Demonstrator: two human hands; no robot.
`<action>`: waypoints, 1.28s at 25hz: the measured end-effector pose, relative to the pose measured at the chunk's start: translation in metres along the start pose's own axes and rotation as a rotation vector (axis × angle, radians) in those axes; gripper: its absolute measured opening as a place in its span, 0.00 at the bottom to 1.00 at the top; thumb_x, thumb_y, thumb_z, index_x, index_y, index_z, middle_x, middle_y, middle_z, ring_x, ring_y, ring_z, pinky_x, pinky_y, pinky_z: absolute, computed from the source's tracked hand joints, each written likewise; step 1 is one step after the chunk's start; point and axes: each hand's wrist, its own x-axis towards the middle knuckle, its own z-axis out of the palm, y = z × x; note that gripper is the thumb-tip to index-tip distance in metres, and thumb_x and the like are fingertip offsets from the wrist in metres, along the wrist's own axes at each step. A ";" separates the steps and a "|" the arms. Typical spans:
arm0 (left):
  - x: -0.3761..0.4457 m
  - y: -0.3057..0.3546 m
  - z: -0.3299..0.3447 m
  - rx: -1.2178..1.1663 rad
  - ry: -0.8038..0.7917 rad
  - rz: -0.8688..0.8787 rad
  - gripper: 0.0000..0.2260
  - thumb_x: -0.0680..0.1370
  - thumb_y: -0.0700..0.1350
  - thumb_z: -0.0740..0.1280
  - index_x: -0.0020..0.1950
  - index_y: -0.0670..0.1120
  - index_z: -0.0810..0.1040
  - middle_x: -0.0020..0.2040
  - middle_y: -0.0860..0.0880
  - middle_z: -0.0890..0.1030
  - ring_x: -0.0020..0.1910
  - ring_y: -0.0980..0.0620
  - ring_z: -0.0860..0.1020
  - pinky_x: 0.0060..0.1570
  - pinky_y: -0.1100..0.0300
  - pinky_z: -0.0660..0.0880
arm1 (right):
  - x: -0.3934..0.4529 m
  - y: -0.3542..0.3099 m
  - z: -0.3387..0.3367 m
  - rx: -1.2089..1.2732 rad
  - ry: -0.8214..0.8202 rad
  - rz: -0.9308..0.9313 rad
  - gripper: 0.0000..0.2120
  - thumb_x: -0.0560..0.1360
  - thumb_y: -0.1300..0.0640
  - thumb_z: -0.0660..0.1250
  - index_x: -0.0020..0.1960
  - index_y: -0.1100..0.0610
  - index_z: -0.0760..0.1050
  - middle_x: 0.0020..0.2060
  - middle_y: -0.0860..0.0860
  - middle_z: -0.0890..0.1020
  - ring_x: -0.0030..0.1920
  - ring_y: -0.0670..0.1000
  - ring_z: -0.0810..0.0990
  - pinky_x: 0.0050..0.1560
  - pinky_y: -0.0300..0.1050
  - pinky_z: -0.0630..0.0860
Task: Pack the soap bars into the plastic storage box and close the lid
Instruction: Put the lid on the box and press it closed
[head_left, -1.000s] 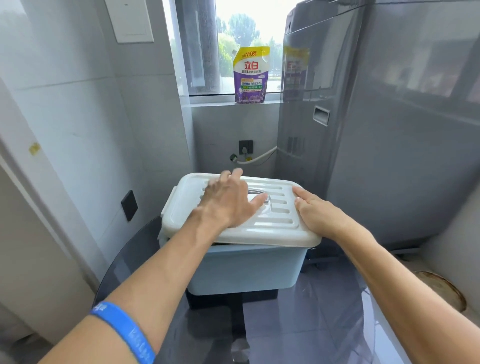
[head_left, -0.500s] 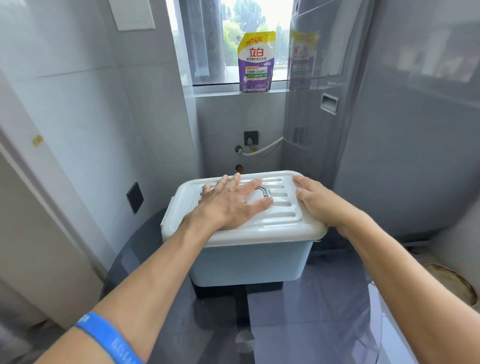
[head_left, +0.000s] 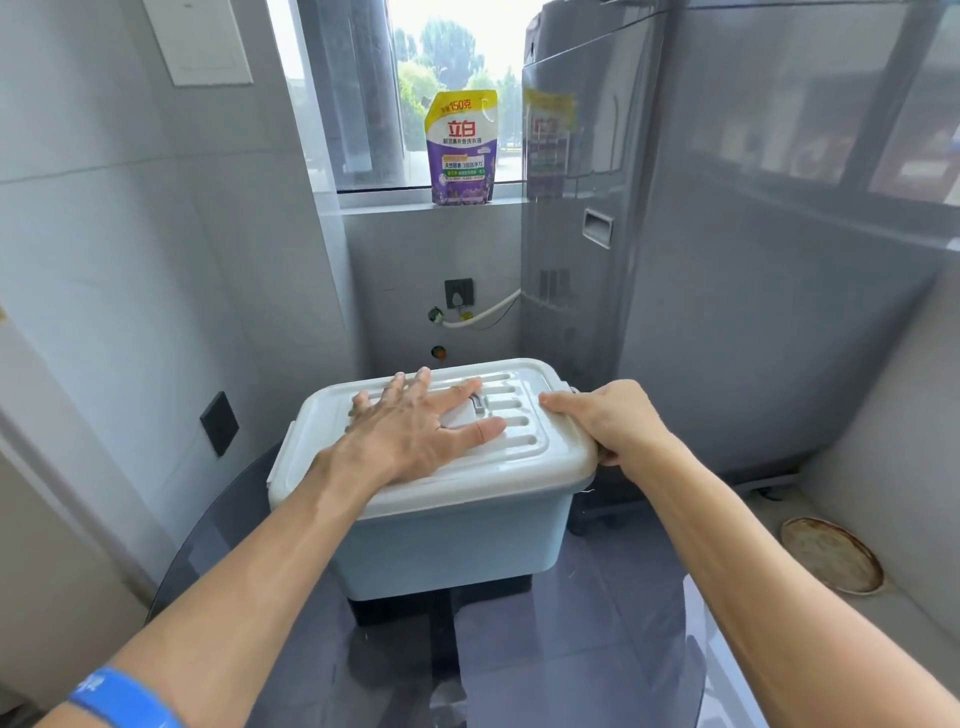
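Grey-tiled utility corner, viewed from the person's head; the work surface is a round dark smoked-glass table.

Nearest the viewer, a blue wristband sits on the left forearm. Beyond it, the left hand lies flat with fingers spread wide, palm pressing the middle of the white ribbed plastic lid. Under the hand, the lid sits on the pale blue plastic storage box, which stands on the table over a dark base. Soap bars are not visible (presumably inside; the box wall is opaque, so this cannot be confirmed).

To the right of that hand, the right hand curls over the lid's right edge, fingers wrapped down its side, where I judge a latch to sit; the latch itself is mostly hidden.

Judged stage: final closing. To do it well, keep the flat palm bearing straight down so the lid stays level, and press the right edge until it seats evenly, then check the far-left clip likewise. A tilted lid may leave one side unlatched.

Past both hands: a wall socket with a white hose, a tall grey washing machine to the right, and a purple-and-yellow detergent pouch on the windowsill.
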 end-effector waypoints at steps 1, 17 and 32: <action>0.000 0.000 0.001 0.002 0.002 -0.002 0.42 0.60 0.84 0.40 0.73 0.74 0.47 0.81 0.50 0.47 0.79 0.46 0.44 0.73 0.36 0.45 | 0.000 -0.002 0.001 -0.098 0.024 -0.044 0.22 0.62 0.40 0.76 0.35 0.58 0.75 0.31 0.52 0.81 0.29 0.54 0.79 0.30 0.44 0.76; 0.004 0.002 0.004 0.031 0.006 -0.001 0.41 0.60 0.84 0.38 0.73 0.75 0.46 0.81 0.49 0.46 0.79 0.46 0.43 0.72 0.33 0.44 | -0.013 -0.010 0.015 -0.525 0.345 -0.250 0.22 0.75 0.42 0.66 0.33 0.54 0.61 0.34 0.51 0.74 0.39 0.58 0.73 0.37 0.46 0.66; -0.003 0.004 -0.002 0.057 -0.037 0.031 0.39 0.62 0.82 0.39 0.74 0.74 0.45 0.81 0.48 0.45 0.79 0.45 0.42 0.72 0.33 0.45 | -0.018 -0.001 -0.028 -0.273 -0.174 -0.051 0.23 0.64 0.37 0.72 0.35 0.59 0.81 0.20 0.46 0.79 0.28 0.52 0.78 0.24 0.40 0.76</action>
